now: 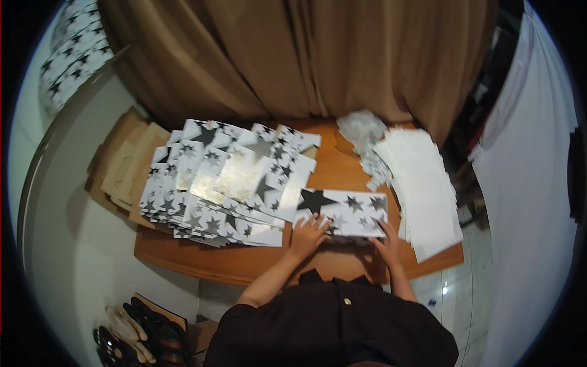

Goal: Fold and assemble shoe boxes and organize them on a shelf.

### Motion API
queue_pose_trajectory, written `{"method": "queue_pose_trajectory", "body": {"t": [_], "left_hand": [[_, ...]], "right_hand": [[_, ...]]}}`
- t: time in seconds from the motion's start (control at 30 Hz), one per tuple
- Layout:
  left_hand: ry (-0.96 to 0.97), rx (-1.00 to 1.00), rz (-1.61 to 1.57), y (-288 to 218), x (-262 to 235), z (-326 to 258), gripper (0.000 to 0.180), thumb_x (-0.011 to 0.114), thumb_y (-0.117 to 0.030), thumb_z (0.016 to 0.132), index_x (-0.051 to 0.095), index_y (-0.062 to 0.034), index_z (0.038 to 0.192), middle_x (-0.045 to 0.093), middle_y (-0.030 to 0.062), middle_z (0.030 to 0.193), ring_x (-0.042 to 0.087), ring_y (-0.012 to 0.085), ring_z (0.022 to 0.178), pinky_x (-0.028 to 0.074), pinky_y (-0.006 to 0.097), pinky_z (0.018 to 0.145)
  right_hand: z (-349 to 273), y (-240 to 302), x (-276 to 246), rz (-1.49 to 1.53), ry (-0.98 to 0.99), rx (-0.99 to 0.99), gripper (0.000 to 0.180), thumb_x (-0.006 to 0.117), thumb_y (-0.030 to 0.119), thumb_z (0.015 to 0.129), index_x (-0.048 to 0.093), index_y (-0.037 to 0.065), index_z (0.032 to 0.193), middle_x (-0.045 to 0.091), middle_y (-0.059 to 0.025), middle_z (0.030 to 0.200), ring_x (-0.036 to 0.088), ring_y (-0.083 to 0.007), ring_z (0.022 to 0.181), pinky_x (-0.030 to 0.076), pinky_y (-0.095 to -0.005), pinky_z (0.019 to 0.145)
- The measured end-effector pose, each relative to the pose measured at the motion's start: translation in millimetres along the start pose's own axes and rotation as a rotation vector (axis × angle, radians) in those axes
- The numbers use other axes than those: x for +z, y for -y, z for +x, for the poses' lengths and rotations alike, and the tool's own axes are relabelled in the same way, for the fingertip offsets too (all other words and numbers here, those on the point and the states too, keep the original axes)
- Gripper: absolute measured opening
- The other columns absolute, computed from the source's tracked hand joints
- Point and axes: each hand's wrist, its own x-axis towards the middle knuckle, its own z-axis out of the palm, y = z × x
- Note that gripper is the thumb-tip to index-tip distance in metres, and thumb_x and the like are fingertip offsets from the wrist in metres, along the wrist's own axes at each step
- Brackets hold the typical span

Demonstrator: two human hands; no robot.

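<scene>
A flat white paper sheet printed with black and grey stars (pixel 348 211) lies on the wooden table (pixel 342 168) right in front of me. My left hand (pixel 309 232) rests on its lower left part with the fingers spread. My right hand (pixel 386 243) presses its lower right corner, fingers flat. To the left sits a big loose pile of the same star-printed sheets (pixel 226 183), some showing a shiny silver side.
A stack of plain white sheets (pixel 425 189) lies on the table's right side, with crumpled clear plastic (pixel 362 129) behind it. Brown cardboard pieces (pixel 125 165) lean left of the table. A brown curtain (pixel 293 55) hangs behind. Shoes (pixel 137 333) sit on the floor lower left.
</scene>
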Motion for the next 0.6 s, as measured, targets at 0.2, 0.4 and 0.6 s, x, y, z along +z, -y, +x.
{"method": "queue_pose_trajectory", "body": {"t": [0.2, 0.4, 0.6], "left_hand": [[-0.17, -0.054, 0.032, -7, -67, 3, 0.049, 0.065, -0.038, 0.077, 0.056, -0.0217, 0.123, 0.056, 0.0034, 0.125, 0.052, 0.0207, 0.115, 0.036, 0.044, 0.088], [-0.337, -0.086, 0.173, 4, -153, -2, 0.053, 0.066, -0.037, 0.073, 0.056, -0.0229, 0.123, 0.056, 0.0016, 0.126, 0.053, 0.0192, 0.115, 0.035, 0.046, 0.088], [-0.426, -0.029, 0.429, 41, -246, 0, 0.05, 0.07, -0.039, 0.069, 0.062, -0.0199, 0.115, 0.061, 0.0015, 0.119, 0.056, 0.0196, 0.111, 0.032, 0.048, 0.089]], "right_hand": [[21, 73, -18, -0.052, -0.087, -0.217, 0.067, 0.078, 0.012, 0.063, 0.049, 0.004, 0.123, 0.046, -0.0206, 0.132, 0.045, -0.0357, 0.121, 0.037, -0.0412, 0.099], [59, 120, 7, 0.125, -0.048, -0.588, 0.071, 0.069, 0.015, 0.077, 0.032, 0.006, 0.137, 0.031, -0.0219, 0.143, 0.031, -0.0344, 0.132, 0.026, -0.0426, 0.107], [101, 154, 81, 0.488, -0.062, -0.802, 0.074, 0.05, 0.008, 0.09, 0.001, 0.013, 0.145, 0.015, -0.0193, 0.149, 0.021, -0.0313, 0.136, 0.02, -0.046, 0.107]]}}
